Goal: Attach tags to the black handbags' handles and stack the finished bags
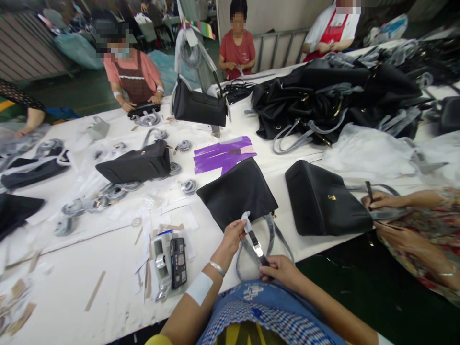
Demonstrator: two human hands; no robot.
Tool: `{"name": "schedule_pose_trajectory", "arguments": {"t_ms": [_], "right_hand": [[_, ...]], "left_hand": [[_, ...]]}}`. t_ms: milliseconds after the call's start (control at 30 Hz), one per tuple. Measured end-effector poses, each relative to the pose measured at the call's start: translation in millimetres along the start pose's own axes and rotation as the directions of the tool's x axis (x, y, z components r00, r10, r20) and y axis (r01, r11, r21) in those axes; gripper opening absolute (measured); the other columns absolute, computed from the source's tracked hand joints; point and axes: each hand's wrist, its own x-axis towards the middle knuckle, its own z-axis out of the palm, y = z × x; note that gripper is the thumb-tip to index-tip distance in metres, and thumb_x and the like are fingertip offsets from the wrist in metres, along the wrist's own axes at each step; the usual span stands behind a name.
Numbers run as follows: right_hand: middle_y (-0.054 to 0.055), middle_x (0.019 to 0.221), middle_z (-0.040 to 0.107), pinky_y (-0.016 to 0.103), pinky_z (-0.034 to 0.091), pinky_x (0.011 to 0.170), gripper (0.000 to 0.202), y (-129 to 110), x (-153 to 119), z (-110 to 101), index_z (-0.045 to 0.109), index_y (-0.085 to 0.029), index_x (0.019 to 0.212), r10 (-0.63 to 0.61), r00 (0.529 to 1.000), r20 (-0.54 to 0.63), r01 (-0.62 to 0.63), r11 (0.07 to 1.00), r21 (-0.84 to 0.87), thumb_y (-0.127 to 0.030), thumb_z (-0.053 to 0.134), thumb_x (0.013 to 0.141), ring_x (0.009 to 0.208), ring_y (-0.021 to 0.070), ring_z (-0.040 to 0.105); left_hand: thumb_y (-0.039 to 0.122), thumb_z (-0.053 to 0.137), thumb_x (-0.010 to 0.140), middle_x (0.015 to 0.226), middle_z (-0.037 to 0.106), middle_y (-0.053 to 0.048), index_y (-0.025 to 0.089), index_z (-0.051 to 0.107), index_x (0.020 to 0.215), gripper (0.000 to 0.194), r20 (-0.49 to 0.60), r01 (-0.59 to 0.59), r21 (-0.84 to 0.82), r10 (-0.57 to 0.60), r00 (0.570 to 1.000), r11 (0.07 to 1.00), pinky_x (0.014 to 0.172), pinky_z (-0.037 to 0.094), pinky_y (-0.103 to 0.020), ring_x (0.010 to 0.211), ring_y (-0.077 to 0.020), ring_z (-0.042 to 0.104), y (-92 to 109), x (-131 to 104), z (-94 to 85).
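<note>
A black handbag [237, 191] lies on the white table in front of me, its wrapped straps hanging toward my body. Between my hands runs a short black strap [264, 261] with a shiny metal buckle [258, 249]. The fingers of my left hand [234, 235] are closed on the upper end of this strap, where whitish wrapping [247, 222] covers it. Closer to my apron, my right hand [282, 270] pinches the lower end. Grey-wrapped handles [270, 232] loop behind and below the buckle.
At right, a co-worker's hands [384, 201] hold a pen-like tool beside another black bag [323, 199]. Purple strips [219, 155] lie beyond my bag. A tape dispenser [161, 261] and a phone [178, 262] sit at left. Piled black bags [312, 91] fill the back right; one bag [199, 103] hangs.
</note>
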Motion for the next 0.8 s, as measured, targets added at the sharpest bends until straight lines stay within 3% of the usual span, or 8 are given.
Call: {"name": "schedule_pose_trajectory", "arguments": {"t_ms": [133, 233, 300, 367, 467, 533, 667, 800], "right_hand": [[0.007, 0.079, 0.074, 0.031, 0.049, 0.067, 0.039, -1, -7, -24, 0.068, -0.014, 0.080, -0.038, 0.999, -0.035, 0.035, 0.994, -0.102, -0.052, 0.064, 0.075, 0.071, 0.0212, 0.067], [0.008, 0.082, 0.073, 0.032, 0.050, 0.072, 0.043, -1, -16, -37, 0.070, -0.013, 0.085, -0.047, 0.999, -0.018, 0.046, 0.998, -0.047, -0.054, 0.064, 0.075, 0.075, 0.0212, 0.067], [0.009, 0.083, 0.073, 0.033, 0.050, 0.076, 0.044, -6, -25, -40, 0.070, -0.012, 0.086, -0.050, 0.999, -0.020, 0.050, 0.999, 0.017, -0.054, 0.062, 0.077, 0.078, 0.0209, 0.067], [0.010, 0.084, 0.073, 0.034, 0.050, 0.080, 0.043, -16, -34, -38, 0.071, -0.011, 0.087, -0.051, 0.998, -0.022, 0.053, 0.996, 0.077, -0.053, 0.063, 0.078, 0.080, 0.0207, 0.067], [0.011, 0.089, 0.073, 0.037, 0.050, 0.085, 0.044, -33, -40, -35, 0.071, -0.011, 0.093, -0.076, 0.997, 0.013, 0.073, 0.987, 0.145, -0.053, 0.061, 0.081, 0.084, 0.0225, 0.067], [0.013, 0.094, 0.072, 0.041, 0.050, 0.088, 0.050, -36, -37, -39, 0.070, -0.011, 0.099, -0.120, 0.991, -0.051, 0.126, 0.982, 0.144, -0.054, 0.048, 0.087, 0.088, 0.0246, 0.067], [0.014, 0.123, 0.063, 0.047, 0.039, 0.104, 0.038, -9, -23, -56, 0.064, -0.019, 0.118, -0.358, 0.863, -0.356, 0.188, 0.882, -0.433, -0.035, 0.040, 0.092, 0.116, 0.0267, 0.056], [0.009, 0.151, 0.033, 0.053, 0.020, 0.112, 0.067, 36, -14, -59, 0.048, -0.025, 0.136, -0.414, 0.910, -0.027, 0.147, 0.384, -0.911, -0.004, 0.047, 0.073, 0.141, 0.0281, 0.023]], "left_hand": [[0.039, 0.078, 0.064, 0.083, 0.069, -0.009, 0.011, 0.066, 0.091, 0.040, -0.031, 0.010, 0.130, -0.006, 0.999, 0.991, 0.070, 0.049, -0.027, 0.072, -0.0155, 0.063, -6, 12, -9.6], [0.030, 0.064, 0.079, 0.104, 0.067, -0.014, 0.014, 0.060, 0.112, 0.038, -0.052, -0.115, 0.409, 0.148, 0.988, 0.905, 0.078, 0.051, -0.034, 0.085, -0.0195, 0.065, -6, 9, -16.0], [0.020, 0.054, 0.082, 0.117, 0.063, -0.013, 0.018, 0.056, 0.120, 0.038, 0.058, -0.315, 0.653, 0.369, 0.928, 0.688, 0.089, 0.049, -0.040, 0.099, -0.0216, 0.062, -4, -1, -16.3], [0.011, 0.050, 0.080, 0.131, 0.055, -0.010, 0.023, 0.053, 0.126, 0.048, 0.343, -0.529, 0.774, 0.473, 0.812, 0.348, 0.104, 0.040, -0.044, 0.119, -0.0228, 0.052, -4, -15, -12.4], [0.006, 0.053, 0.074, 0.144, 0.043, -0.004, 0.027, 0.050, 0.130, 0.061, 0.702, -0.737, 0.676, 0.285, 0.652, 0.021, 0.114, 0.025, -0.047, 0.136, -0.0236, 0.033, -11, -28, -1.1], [0.005, 0.051, 0.075, 0.140, 0.049, -0.005, 0.025, 0.055, 0.125, 0.054, 0.736, -0.752, 0.659, 0.197, 0.648, 0.012, 0.113, 0.027, -0.046, 0.135, -0.0230, 0.036, -18, -28, 5.8], [0.014, 0.044, 0.085, 0.117, 0.065, -0.010, 0.020, 0.063, 0.112, 0.034, 0.505, -0.571, 0.786, 0.286, 0.814, 0.237, 0.102, 0.041, -0.040, 0.113, -0.0237, 0.057, -21, -14, 9.0], [0.037, 0.045, 0.090, 0.110, 0.068, -0.010, 0.020, 0.065, 0.107, 0.032, 0.289, -0.442, 0.746, 0.355, 0.889, 0.499, 0.098, 0.041, -0.037, 0.106, -0.0254, 0.060, -9, -6, -1.3]]}}
